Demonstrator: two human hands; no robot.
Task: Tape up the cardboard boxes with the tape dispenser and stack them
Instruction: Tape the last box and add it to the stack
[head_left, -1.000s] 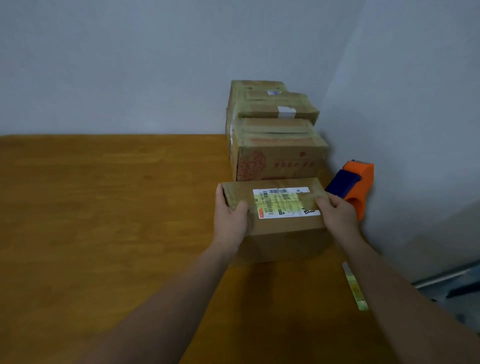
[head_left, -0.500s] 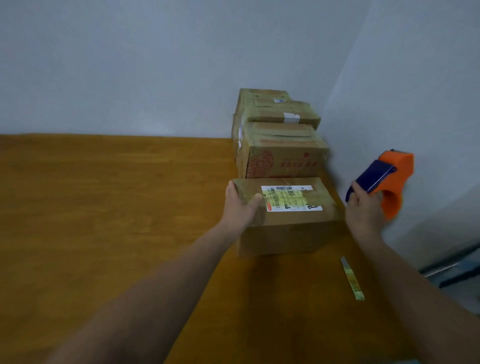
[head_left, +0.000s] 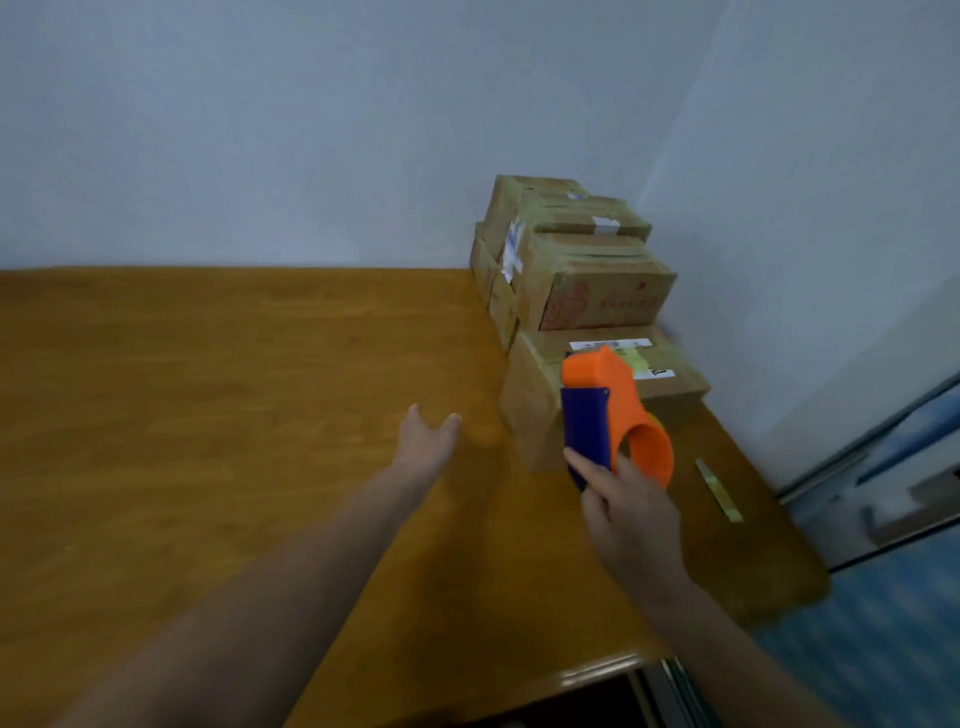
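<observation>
A small cardboard box (head_left: 535, 400) with a white shipping label on top sits near the table's right side. Behind it stands a stack of several taped cardboard boxes (head_left: 582, 260) in the corner. My right hand (head_left: 631, 514) grips the orange and blue tape dispenser (head_left: 613, 415) and holds it up in front of the small box, hiding part of it. Left of that box, my left hand (head_left: 426, 441) hovers over the table with fingers relaxed, holding nothing.
The wooden table (head_left: 208, 415) stretches wide to the left. A loose strip of tape (head_left: 719, 491) lies on the table right of the dispenser. Walls close in behind and to the right. The table's front right edge (head_left: 597, 670) is near my right arm.
My left hand let go of the small box and drew back to the left. My right hand brought the tape dispenser from the right wall side to in front of the box.
</observation>
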